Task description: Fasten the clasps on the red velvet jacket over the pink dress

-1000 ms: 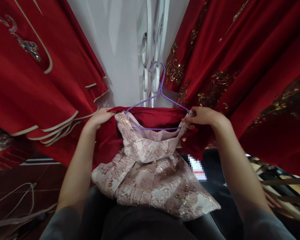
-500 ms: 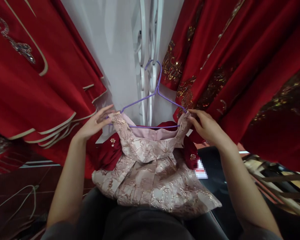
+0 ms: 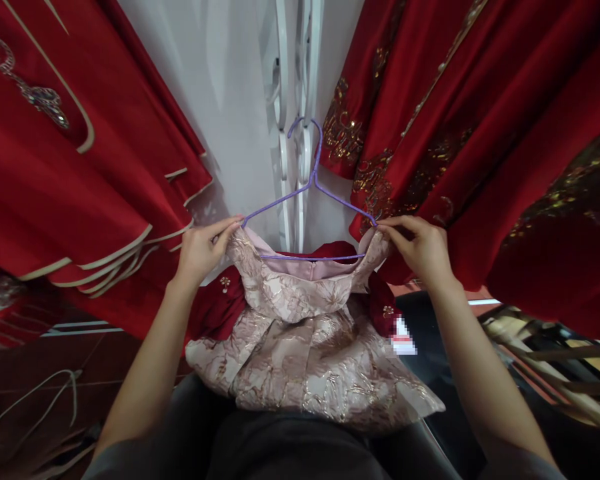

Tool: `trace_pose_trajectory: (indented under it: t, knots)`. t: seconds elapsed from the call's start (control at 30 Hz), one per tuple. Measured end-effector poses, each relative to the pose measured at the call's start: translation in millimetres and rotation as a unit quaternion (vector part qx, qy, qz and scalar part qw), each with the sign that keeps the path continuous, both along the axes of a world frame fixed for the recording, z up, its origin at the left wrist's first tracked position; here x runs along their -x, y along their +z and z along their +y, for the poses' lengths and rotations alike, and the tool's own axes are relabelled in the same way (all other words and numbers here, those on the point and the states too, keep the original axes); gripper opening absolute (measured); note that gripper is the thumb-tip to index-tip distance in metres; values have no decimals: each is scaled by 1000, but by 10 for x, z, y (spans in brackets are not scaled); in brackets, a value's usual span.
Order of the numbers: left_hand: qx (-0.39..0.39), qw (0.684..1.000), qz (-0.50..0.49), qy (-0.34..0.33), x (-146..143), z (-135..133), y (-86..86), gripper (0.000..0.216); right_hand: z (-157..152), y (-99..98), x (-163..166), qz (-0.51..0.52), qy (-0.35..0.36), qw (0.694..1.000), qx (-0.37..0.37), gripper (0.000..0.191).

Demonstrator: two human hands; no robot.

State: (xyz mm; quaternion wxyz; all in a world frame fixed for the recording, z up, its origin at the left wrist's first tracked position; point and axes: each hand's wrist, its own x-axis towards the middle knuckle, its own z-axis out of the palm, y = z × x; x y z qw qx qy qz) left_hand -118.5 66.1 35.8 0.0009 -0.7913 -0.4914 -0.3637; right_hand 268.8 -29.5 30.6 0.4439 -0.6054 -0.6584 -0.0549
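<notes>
A pink and gold brocade dress with dark red sleeves lies spread over my lap. Inside its neckline sits a purple hanger, its hook pointing away from me and its lower bar crossing the neck opening. My left hand pinches the dress's left shoulder strap at the hanger's end. On the other side, my right hand pinches the right strap, thumb and forefinger closed by the hanger's other tip. A small gold ornament decorates the left sleeve. A blurred white tag hangs beside the right sleeve.
Red garments with pale trim hang on the left. More red garments with gold sequins hang on the right. Ahead stand a pale wall and a white metal frame. A white cable lies on the dark floor at left.
My left hand's fingers have gone from spread to pinching the left strap. My right hand has closed its fingers on the right strap. The dress and hanger have barely shifted.
</notes>
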Motion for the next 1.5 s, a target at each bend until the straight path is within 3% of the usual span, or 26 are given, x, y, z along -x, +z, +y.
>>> trace_pose_trajectory:
  t: [0.2,0.27,0.37,0.47,0.53,0.73,0.83,0.97,1.13,1.5]
  knots:
    - [2,988,59,143,125,-29,-110,46,-89,-71,-146,54,-100,993,12,24]
    - [35,979,96,177,188,-57,-152,47,-104,-196,-171,82,-142,986,6,27]
    - [91,971,134,178,287,-137,-201,44,-104,-471,-200,151,-183,971,-2,34]
    - [145,963,183,132,347,-263,-199,35,-120,-673,-210,194,-161,965,71,34]
    - [161,964,199,74,320,-364,-145,32,-164,-664,-177,181,-132,966,126,32]
    - [102,968,97,-206,-256,-579,163,30,-362,-173,189,111,-60,984,124,25]
    - [31,951,104,-289,-668,-544,160,27,-377,-57,375,113,-28,989,91,27]
    - [-2,941,142,-307,-1026,-412,-117,26,-340,-105,447,128,-43,990,48,29]
    - [5,937,162,-309,-1081,-380,-452,17,-323,-191,258,139,-94,986,13,30]
    - [64,931,103,-344,-807,-547,-294,24,-314,-361,-267,142,-205,968,31,28]
